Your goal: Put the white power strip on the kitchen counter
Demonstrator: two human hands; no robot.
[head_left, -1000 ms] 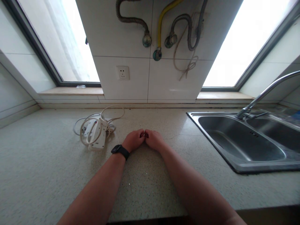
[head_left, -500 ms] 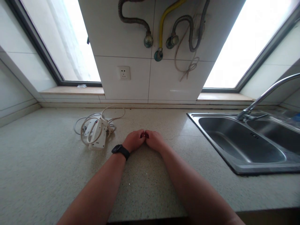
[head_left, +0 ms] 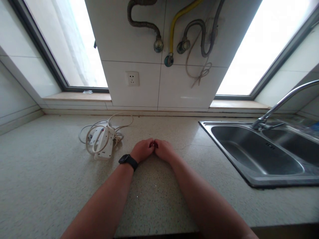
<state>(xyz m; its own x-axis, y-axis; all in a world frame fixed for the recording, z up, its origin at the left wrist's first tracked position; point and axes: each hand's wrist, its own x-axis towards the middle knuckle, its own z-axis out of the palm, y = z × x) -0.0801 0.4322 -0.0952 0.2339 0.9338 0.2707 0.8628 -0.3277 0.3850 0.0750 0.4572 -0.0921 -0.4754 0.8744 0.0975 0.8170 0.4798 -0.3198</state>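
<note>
hands point(head_left: 143, 150) curled into fists, pressed together on countertop point(head_left: 50, 172), power strip point(head_left: 107, 147) near the left

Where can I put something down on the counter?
Bare counter lies left of the power strip, between the right forearm and the sink, and beyond the left hand and right hand, up to the wall. It's crowded around the power strip and where the hands come together.

Speckled grey countertop point(head_left: 50, 172), white power strip point(head_left: 106, 144), black wristwatch point(head_left: 128, 160), yellow hose point(head_left: 172, 31)
</note>
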